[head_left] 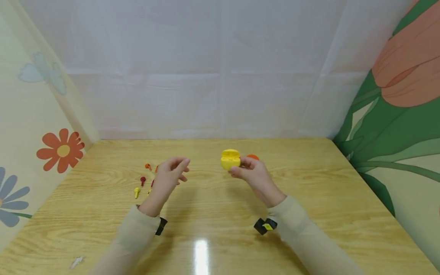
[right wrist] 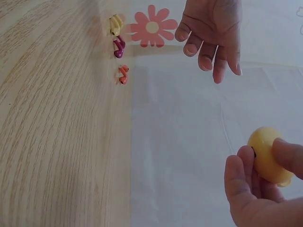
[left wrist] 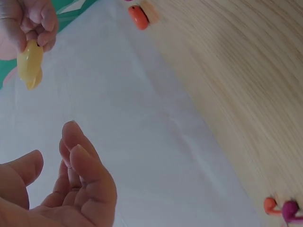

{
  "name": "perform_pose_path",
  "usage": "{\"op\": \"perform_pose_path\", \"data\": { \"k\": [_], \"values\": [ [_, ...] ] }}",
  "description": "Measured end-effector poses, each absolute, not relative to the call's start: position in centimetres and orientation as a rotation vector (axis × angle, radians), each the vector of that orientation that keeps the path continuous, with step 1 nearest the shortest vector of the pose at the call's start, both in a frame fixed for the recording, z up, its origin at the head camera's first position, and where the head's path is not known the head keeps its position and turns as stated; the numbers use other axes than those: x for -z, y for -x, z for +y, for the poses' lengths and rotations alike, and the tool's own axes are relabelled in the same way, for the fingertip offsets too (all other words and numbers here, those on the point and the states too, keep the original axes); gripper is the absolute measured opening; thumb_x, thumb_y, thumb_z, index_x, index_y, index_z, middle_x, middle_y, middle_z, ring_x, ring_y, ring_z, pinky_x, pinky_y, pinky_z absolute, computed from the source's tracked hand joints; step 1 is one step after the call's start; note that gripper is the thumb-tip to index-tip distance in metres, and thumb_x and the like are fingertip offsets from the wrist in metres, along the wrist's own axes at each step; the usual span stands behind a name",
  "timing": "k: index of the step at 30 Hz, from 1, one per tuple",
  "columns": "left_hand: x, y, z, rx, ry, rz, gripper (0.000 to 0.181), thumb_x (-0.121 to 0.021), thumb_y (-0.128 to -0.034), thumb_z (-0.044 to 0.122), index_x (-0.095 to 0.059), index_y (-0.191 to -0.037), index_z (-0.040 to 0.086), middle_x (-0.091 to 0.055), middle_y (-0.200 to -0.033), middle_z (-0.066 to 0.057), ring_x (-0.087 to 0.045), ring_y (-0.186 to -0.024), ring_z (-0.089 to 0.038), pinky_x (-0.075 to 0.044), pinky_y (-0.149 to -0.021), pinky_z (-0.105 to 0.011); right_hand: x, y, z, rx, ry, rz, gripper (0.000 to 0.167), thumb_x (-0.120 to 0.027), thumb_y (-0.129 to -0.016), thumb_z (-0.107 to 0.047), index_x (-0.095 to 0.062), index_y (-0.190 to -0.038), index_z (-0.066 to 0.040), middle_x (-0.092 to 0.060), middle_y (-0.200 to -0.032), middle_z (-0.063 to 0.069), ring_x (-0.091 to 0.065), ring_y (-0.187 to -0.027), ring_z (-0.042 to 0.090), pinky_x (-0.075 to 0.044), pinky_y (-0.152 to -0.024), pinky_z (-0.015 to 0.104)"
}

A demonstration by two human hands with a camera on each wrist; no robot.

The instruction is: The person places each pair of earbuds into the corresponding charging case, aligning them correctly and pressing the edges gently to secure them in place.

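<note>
My right hand [head_left: 258, 178] holds a yellow case [head_left: 230, 162] above the table, its lid raised in the head view. Thumb and fingers pinch the case [right wrist: 267, 153] from its sides in the right wrist view. My left hand [head_left: 166, 181] hovers to the left of it, holding nothing, with relaxed, slightly bent fingers; the left wrist view shows this hand [left wrist: 78, 189] with thumb and fingers apart. Beyond and under my left hand lie small earbuds: an orange one [head_left: 148, 166], a dark red one [head_left: 143, 180] and a yellow one [head_left: 137, 191], with others partly hidden.
An orange case [head_left: 253, 157] stands on the table behind my right hand, partly covered by it. A small whitish mark [head_left: 77, 262] shows at the table's front left. A pale cloth [head_left: 206, 107] hangs behind the table [head_left: 206, 206], with patterned panels at both sides.
</note>
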State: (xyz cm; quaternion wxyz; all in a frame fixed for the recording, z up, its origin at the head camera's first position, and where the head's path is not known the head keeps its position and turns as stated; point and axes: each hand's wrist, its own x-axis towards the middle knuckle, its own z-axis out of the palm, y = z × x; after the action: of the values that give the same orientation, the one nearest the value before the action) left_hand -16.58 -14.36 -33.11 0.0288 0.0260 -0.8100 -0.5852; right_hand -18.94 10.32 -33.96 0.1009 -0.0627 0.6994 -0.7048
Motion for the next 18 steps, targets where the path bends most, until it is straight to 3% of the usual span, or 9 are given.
{"op": "perform_pose_path", "data": {
  "k": [7,14,18],
  "values": [
    [32.7,16.3,-16.6,1.687,-0.097,-2.593,0.042,-0.055,-0.1003,0.034,-0.059,-0.126,0.000,-0.064,-0.097,-0.011,-0.063,-0.070,-0.018,-0.049,-0.063,-0.029,34.1,18.8,10.2,2.080,0.165,2.067,0.035,-0.062,-0.094,-0.001,-0.053,-0.126,0.011,-0.060,-0.115,0.019,-0.064,-0.093,0.017,-0.052,-0.090,0.034],
    [32.7,16.0,-18.5,1.589,-0.136,-2.679,0.045,-0.055,-0.0999,0.035,-0.060,-0.126,-0.001,-0.065,-0.095,-0.010,-0.064,-0.072,-0.027,-0.048,-0.059,-0.031,34.2,18.9,10.2,2.068,0.185,2.069,0.035,-0.063,-0.094,-0.002,-0.054,-0.125,0.011,-0.060,-0.116,0.020,-0.063,-0.094,0.018,-0.051,-0.090,0.035],
    [32.8,15.7,-19.7,1.598,-0.166,-2.702,0.043,-0.056,-0.1003,0.030,-0.057,-0.128,-0.003,-0.063,-0.096,-0.011,-0.062,-0.070,-0.023,-0.051,-0.060,-0.030,34.1,18.9,10.2,2.062,0.191,2.079,0.035,-0.063,-0.094,-0.003,-0.054,-0.125,0.011,-0.060,-0.117,0.020,-0.063,-0.095,0.018,-0.051,-0.091,0.035]
  ]
}}
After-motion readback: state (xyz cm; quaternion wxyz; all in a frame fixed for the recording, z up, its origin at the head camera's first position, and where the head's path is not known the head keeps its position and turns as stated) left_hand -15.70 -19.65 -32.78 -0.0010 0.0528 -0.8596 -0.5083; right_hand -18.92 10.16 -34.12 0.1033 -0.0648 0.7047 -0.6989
